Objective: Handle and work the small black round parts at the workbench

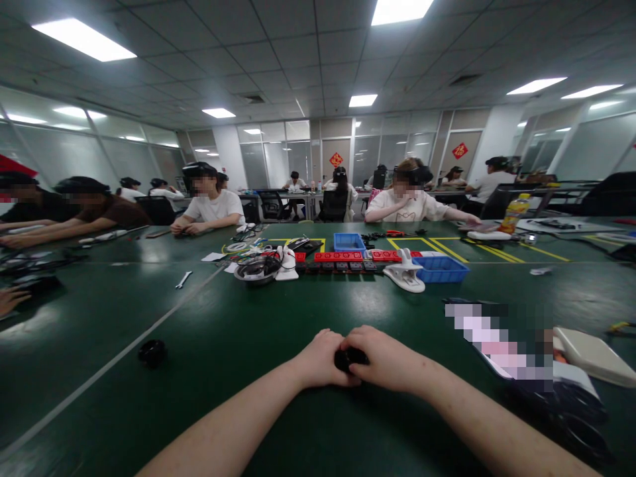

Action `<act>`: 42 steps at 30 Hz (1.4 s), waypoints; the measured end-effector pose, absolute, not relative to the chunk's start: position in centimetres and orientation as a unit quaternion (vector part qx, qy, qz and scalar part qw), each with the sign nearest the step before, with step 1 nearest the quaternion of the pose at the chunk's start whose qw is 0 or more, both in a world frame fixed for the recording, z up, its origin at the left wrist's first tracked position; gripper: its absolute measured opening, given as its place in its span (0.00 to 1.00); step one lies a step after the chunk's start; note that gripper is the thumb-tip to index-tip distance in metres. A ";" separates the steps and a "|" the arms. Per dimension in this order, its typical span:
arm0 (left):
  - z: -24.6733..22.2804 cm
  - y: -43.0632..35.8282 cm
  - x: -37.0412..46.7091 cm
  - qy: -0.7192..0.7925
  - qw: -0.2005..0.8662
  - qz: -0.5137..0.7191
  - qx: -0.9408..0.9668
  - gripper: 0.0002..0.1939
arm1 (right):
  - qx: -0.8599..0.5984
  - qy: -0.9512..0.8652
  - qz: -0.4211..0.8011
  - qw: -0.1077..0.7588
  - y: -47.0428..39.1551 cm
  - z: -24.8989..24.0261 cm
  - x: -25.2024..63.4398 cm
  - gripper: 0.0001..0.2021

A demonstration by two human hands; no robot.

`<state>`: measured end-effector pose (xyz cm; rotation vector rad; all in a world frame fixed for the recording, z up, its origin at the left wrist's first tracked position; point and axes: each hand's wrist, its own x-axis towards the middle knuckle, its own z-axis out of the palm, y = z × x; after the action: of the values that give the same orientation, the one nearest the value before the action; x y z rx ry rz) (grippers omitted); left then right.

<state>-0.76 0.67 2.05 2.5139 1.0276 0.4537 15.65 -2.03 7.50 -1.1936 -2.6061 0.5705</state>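
Observation:
Both of my hands meet over the green table, around a small black object (350,359) whose details are too dark to make out. My left hand (325,358) wraps its left side, the fingers curled against it. From the right, my right hand (380,358) grips the same piece, with the thumb across its lower edge and the fingers over the top. Parts of the object are hidden by the fingers. Another black round part (152,354) lies on the table to the left, apart from my hands.
Ahead stand a metal bowl (257,270), a red strip of parts (338,256), a white stand (408,273) and a blue bin (441,268). A wrench (183,279) lies left. At right are a blurred flat item and a beige box (596,354). People sit around the tables.

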 end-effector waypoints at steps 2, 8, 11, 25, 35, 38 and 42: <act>1.8 0.9 -0.9 0.352 0.185 0.157 0.904 0.16 | -0.374 -0.900 0.198 0.105 -2.1 7.7 15.7 0.16; 0.6 1.9 -1.1 0.323 0.167 0.158 0.918 0.16 | -0.303 -0.918 0.228 0.114 -2.5 7.2 15.0 0.15; 0.8 1.7 -1.1 0.320 0.175 0.161 0.917 0.20 | -0.304 -0.914 0.230 0.139 -2.5 7.1 14.8 0.15; 1.3 0.1 -0.2 0.417 0.147 0.165 0.882 0.35 | -0.550 -0.819 0.129 0.098 -3.1 7.6 14.7 0.16; 1.2 0.2 -0.1 0.422 0.134 0.163 0.881 0.29 | -0.548 -0.821 0.136 0.083 -2.7 7.2 14.5 0.12; 1.2 0.5 -0.3 0.407 0.145 0.162 0.887 0.29 | -0.535 -0.830 0.143 0.075 -2.7 7.3 14.6 0.13; 1.7 0.6 -0.5 0.370 0.160 0.153 0.902 0.24 | -0.472 -0.863 0.160 0.076 -2.7 7.8 15.0 0.13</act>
<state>-0.52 0.61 1.68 2.5788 1.0574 0.4359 15.04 -2.66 7.76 -1.4164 -2.5887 0.4803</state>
